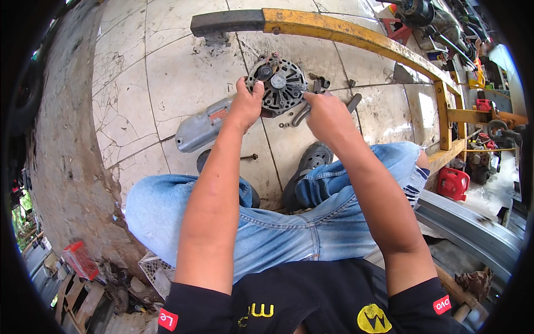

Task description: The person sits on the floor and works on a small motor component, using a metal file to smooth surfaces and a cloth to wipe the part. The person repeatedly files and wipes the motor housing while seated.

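Observation:
A round metal alternator-like housing (288,89) with vents and a dark round fitting is on the tiled floor ahead of me. My left hand (247,103) grips its left side, thumb up near the fitting. My right hand (329,117) is at its lower right edge with curled fingers; what they hold, if anything, is hidden. A curved dark tool (300,116) lies under that hand, beside several small nuts (285,125) and a dark bar (354,103). A long grey metal cover (189,133) lies to the left, and a bolt (248,157) below it.
A yellow steel frame (345,30) arches over the back and down the right, near a red container (453,183) and stored parts. A metal beam (461,222) runs beside my right leg. A plastic crate (156,273) and red box (80,259) sit at lower left.

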Demonstrator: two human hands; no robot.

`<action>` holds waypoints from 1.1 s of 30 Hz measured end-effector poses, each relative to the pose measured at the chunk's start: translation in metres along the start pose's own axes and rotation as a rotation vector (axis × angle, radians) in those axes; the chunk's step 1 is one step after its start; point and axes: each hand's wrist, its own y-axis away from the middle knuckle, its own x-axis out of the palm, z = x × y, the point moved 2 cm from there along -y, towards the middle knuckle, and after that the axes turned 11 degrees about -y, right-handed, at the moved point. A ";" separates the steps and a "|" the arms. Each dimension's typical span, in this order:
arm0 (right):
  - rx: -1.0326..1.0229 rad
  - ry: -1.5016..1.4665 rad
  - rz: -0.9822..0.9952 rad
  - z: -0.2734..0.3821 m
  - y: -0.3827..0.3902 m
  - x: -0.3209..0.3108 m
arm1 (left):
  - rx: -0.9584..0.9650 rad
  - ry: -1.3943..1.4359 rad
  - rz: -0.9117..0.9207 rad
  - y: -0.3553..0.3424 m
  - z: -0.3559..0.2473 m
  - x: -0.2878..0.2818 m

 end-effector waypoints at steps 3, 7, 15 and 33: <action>0.014 0.003 0.041 0.014 -0.001 0.006 | 0.001 0.012 0.014 -0.004 0.003 0.003; 0.020 0.031 0.017 -0.010 -0.001 -0.002 | -0.030 -0.022 0.040 -0.001 0.003 0.003; 0.001 0.045 0.023 -0.004 -0.001 0.001 | -0.091 -0.069 0.038 0.012 -0.008 -0.003; 0.011 0.058 -0.013 -0.009 -0.005 -0.004 | -0.131 -0.264 0.030 0.011 -0.001 0.007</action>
